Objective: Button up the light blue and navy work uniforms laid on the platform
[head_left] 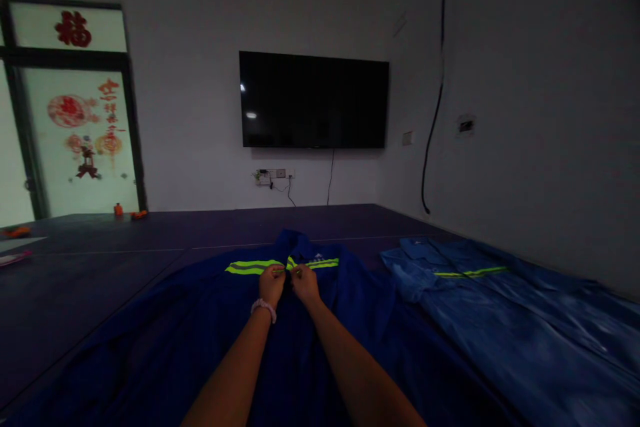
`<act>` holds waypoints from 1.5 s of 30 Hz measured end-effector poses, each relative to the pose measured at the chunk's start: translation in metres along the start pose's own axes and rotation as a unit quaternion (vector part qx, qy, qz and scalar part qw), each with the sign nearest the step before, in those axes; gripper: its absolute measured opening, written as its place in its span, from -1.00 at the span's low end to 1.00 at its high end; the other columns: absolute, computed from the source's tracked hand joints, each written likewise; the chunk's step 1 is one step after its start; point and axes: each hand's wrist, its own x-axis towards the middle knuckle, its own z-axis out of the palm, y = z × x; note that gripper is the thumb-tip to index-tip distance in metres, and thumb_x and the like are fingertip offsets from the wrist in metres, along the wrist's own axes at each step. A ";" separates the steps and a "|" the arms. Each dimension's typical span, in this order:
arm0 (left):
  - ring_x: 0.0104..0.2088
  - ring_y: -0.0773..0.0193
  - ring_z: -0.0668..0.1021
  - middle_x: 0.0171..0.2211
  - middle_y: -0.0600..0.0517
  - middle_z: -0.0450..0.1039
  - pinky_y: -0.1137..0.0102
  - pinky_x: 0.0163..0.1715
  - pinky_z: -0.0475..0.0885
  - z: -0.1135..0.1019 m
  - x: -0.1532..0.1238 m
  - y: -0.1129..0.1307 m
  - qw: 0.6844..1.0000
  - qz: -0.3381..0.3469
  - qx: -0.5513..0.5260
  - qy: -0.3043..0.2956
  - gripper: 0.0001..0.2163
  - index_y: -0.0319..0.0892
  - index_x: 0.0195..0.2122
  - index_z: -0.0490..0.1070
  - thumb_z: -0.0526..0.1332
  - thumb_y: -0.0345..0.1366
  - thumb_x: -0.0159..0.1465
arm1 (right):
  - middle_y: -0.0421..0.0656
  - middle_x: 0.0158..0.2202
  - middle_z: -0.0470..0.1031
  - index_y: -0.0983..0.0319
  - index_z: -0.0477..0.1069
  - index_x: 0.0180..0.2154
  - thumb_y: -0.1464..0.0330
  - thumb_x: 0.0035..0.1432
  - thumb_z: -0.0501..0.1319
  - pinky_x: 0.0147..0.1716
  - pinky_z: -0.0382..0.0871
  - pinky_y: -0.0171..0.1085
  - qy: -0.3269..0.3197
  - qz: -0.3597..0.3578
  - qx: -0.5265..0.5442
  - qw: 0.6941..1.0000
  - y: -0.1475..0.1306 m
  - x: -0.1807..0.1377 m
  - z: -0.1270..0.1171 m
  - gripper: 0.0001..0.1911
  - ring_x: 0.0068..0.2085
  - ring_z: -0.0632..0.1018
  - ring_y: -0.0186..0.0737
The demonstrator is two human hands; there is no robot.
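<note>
A dark blue work jacket with yellow-green reflective stripes lies spread over the table in front of me, its collar pointing away. At the middle of its chest, my left hand pinches the front edge beside the left stripe. Close against it, my right hand pinches the facing edge where the other stripe meets the opening. Both hands have their fingers closed on the cloth, nearly touching each other. Any button or fastener between the fingertips is hidden. A pink scrunchie circles my left wrist.
To the right lies a lighter blue work jacket with a similar stripe. The dark table stretches toward a wall with a television. Small orange objects stand near the glass door. A black cable hangs along the right wall.
</note>
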 end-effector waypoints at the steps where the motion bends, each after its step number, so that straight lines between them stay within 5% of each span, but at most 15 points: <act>1: -0.65 0.39 0.43 -0.66 0.15 0.38 0.53 -0.63 0.24 0.000 0.000 0.000 1.000 -0.002 -0.001 0.000 -0.84 -0.19 -0.39 0.43 0.12 -0.41 0.00 | -0.19 -0.54 0.48 0.26 0.41 -0.38 0.38 0.08 0.08 -0.55 0.25 -0.43 0.001 0.002 -0.001 1.000 0.000 0.000 0.000 -0.85 -0.52 0.48 -0.32; 17: -0.64 0.40 0.43 -0.64 0.15 0.38 0.53 -0.61 0.28 0.000 -0.002 0.002 1.000 -0.012 -0.020 -0.014 -0.80 -0.23 -0.34 0.40 0.18 -0.42 -0.05 | -0.16 -0.55 0.47 0.27 0.41 -0.41 0.31 0.13 0.06 -0.56 0.23 -0.44 -0.001 0.002 -0.004 1.000 0.001 -0.001 0.000 -0.78 -0.52 0.49 -0.32; 27: -0.46 0.34 0.49 -0.52 0.08 0.43 0.50 -0.44 0.35 -0.001 0.002 -0.001 1.000 0.003 0.016 -0.006 -0.79 -0.24 -0.38 0.43 0.17 -0.52 -0.08 | -0.17 -0.51 0.49 0.27 0.41 -0.40 0.26 0.11 0.09 -0.52 0.22 -0.43 -0.011 0.000 -0.028 1.000 0.004 0.001 0.002 -0.77 -0.46 0.49 -0.30; 45: -0.33 0.31 0.53 -0.40 0.02 0.49 0.49 -0.34 0.37 0.001 0.003 -0.006 0.999 0.022 0.020 -0.014 -0.74 -0.23 -0.32 0.42 0.16 -0.57 -0.06 | -0.14 -0.51 0.50 0.28 0.44 -0.40 0.40 0.14 0.01 -0.50 0.19 -0.44 -0.040 0.007 -0.052 0.998 0.005 0.001 0.003 -0.76 -0.46 0.49 -0.33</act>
